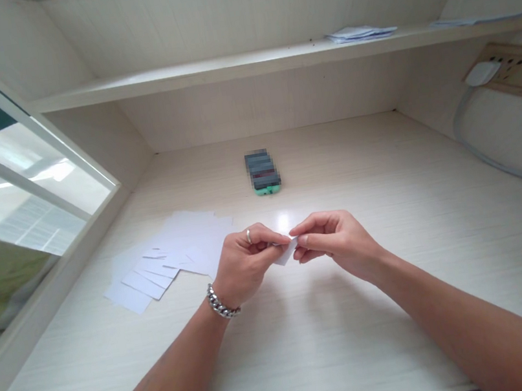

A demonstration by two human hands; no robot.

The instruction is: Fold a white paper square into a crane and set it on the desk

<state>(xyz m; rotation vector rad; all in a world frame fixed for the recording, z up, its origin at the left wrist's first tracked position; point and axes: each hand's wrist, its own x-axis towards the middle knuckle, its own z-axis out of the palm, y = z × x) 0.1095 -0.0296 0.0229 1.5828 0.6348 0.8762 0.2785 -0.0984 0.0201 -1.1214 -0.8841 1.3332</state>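
A small piece of white paper is held up just above the desk between my two hands. My left hand, with a ring and a chain bracelet at the wrist, pinches its left side between thumb and forefinger. The fingertips of my right hand close on its upper right edge. Part of the paper is hidden behind the fingers, so its full shape cannot be made out. Left of my left hand, loose white paper sheets lie spread and overlapping on the desk, several smaller pieces among them.
A phone-like dark object with a green edge, blurred out, lies at mid-desk beyond my hands. Folded papers rest on the shelf above. At right, a white plug sits in the wall socket, its cable trailing down. A framed pane borders the left.
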